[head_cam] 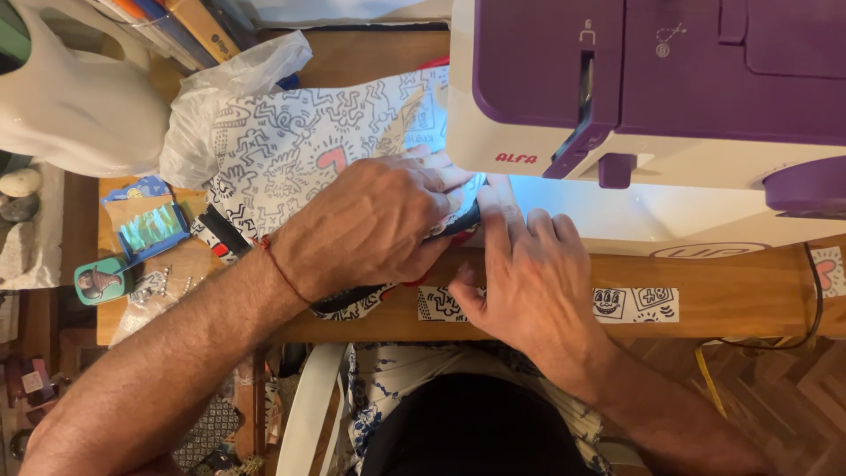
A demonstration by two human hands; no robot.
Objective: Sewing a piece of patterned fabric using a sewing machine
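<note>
The white fabric with black doodle figures (291,145) lies spread on the wooden surface (731,300) to the left of the purple-and-white sewing machine (652,97), its near edge running under both hands at the machine's bed. The left hand (370,225) presses flat on the cloth with fingers curled over a dark strip at its edge, while the right hand (529,273) lies just beside it, fingers stretched forward and flat on the same edge, gripping nothing. Farther left sit a crumpled plastic bag (229,88) and a small blue packet (150,225).

White doodle-print fabric (291,150) with red heart, spread flat on wooden table, under both hands
</note>
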